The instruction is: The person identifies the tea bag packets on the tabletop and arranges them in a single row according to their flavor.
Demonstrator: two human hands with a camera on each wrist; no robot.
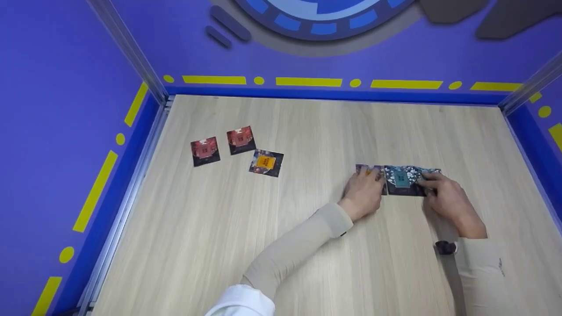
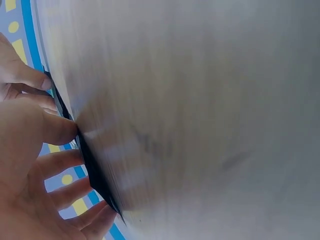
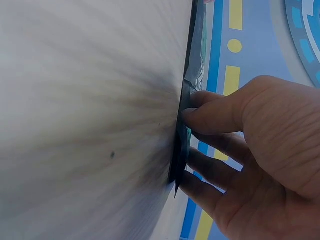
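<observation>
Fingers of my left hand [image 1: 363, 193] and right hand [image 1: 443, 197] press flat, uncurled, on dark cards [image 1: 401, 180] lying side by side on the wooden table's [image 1: 307, 245] right half.

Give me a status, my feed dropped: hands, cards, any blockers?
Left hand pressing the orange card. Right hand on the teal cards. Three other cards lie far left, nothing blocking.
</observation>
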